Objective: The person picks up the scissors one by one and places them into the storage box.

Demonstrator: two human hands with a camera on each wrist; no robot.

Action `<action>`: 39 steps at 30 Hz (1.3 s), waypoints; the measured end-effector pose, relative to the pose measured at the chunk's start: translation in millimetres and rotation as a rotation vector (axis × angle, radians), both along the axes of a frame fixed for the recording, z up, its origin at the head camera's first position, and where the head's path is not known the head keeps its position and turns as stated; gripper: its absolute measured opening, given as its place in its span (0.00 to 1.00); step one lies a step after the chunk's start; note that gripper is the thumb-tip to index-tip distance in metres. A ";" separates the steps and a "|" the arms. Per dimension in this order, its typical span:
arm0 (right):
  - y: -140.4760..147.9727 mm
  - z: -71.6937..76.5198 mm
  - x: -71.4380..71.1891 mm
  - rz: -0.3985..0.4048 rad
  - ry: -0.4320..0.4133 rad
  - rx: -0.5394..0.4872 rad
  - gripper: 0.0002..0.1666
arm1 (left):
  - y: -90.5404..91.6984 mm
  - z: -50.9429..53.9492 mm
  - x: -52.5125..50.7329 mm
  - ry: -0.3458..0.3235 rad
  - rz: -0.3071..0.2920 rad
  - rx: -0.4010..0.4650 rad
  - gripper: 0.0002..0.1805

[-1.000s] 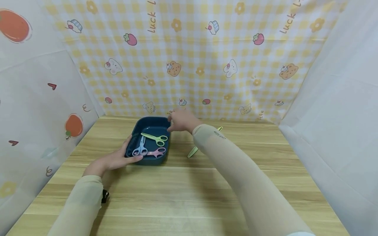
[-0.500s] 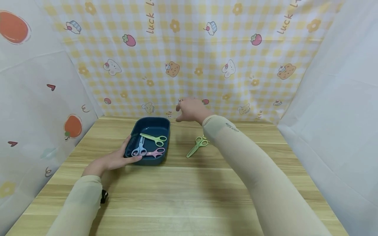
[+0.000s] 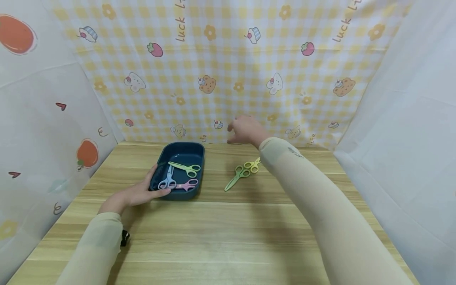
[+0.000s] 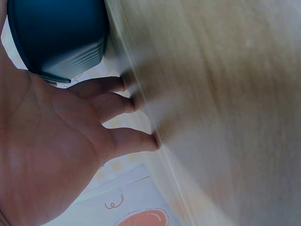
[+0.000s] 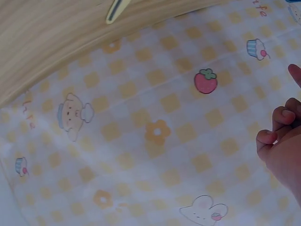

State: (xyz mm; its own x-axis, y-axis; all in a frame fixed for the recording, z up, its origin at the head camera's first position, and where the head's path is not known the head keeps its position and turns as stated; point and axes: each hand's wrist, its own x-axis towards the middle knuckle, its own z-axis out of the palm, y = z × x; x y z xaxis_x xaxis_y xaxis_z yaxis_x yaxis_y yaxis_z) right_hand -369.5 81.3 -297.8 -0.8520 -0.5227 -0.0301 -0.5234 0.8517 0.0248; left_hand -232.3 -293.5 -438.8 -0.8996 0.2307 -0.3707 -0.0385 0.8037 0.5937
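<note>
A dark blue box [image 3: 184, 149] holds light green scissors [image 3: 181, 165], light blue scissors [image 3: 170, 173] and pink scissors [image 3: 182, 185]. At its front left corner my left hand [image 3: 137, 193] holds it, thumb over the front rim; in the left wrist view several fingertips of this hand [image 4: 51, 136] reach the tabletop beside the box [image 4: 56, 28]. My right hand [image 3: 247, 130] is raised near the back cloth, fingers loosely bent and holding nothing. Below it lie green scissors [image 3: 232, 183] and yellow scissors [image 3: 257, 162], the yellow pair partly hidden by the sleeve.
A wooden table [image 3: 213, 237] spans the workspace. Behind it hangs a yellow checked cloth [image 3: 228, 59], with white sheets closing off the left [image 3: 32, 130] and right [image 3: 409, 130] sides. My right forearm crosses over the table's right half.
My right hand has moved from beside the box's back right corner to the right and up, uncovering the green scissors and part of the yellow pair. My left hand stays on the box.
</note>
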 end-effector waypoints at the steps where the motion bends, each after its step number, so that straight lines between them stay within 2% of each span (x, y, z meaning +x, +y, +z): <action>1: 3.0 -1.4 -0.7 -0.002 0.000 -0.003 0.32 | -0.3 -0.3 0.1 0.000 0.000 0.000 0.70; 9: 23.4 -13.4 -0.1 -0.023 -0.041 -0.006 0.33 | -1.5 -4.5 -1.4 0.003 0.003 0.007 0.69; 16: 38.2 -30.2 -3.6 -0.049 -0.067 -0.011 0.32 | -0.9 -4.1 -1.6 0.008 0.003 0.007 0.69; 25: 53.1 -46.6 3.3 -0.071 -0.103 0.021 0.32 | -1.5 -3.5 -1.1 0.012 0.002 0.000 0.69; 33: 62.6 -73.2 5.8 -0.114 -0.135 0.015 0.32 | 0.1 -3.6 -1.2 0.007 0.004 0.012 0.68; 39: 67.5 -94.6 5.8 -0.088 -0.143 -0.007 0.31 | -0.7 -4.6 -1.3 0.006 0.004 0.012 0.68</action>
State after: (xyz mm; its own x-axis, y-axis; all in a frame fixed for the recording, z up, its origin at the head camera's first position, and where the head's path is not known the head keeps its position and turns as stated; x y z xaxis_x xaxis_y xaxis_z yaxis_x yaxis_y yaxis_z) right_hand -363.7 148.8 -392.4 -0.8815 -0.4473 -0.1512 -0.4449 0.8941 -0.0513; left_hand -233.6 -294.3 -443.3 -0.9028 0.2318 -0.3623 -0.0376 0.7965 0.6034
